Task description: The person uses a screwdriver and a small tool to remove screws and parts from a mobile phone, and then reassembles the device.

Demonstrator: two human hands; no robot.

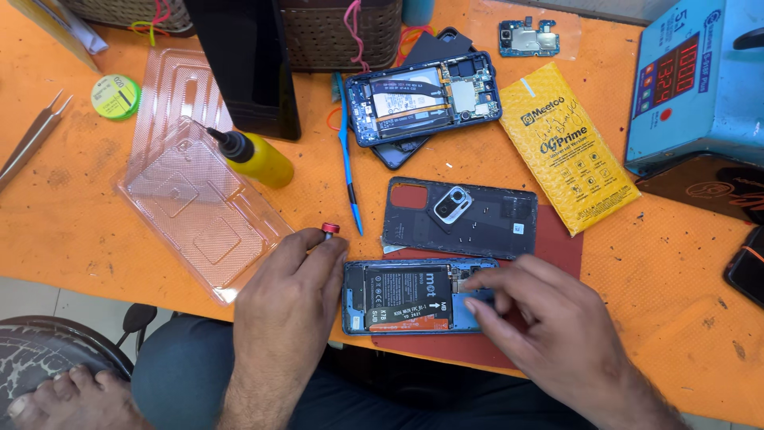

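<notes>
An opened blue phone with its black battery showing lies on a red mat near the table's front edge. My right hand rests over the phone's right end, fingers spread and touching its frame. My left hand sits just left of the phone, curled around a small screwdriver whose red cap sticks up above my fingers. The phone's dark back cover, inner side up with its camera cutout, lies just behind the phone.
A second opened blue phone, a blue pry tool, a yellow squeeze bottle, clear plastic trays, a yellow padded pouch, tweezers, a loose circuit board and a blue heating machine surround them.
</notes>
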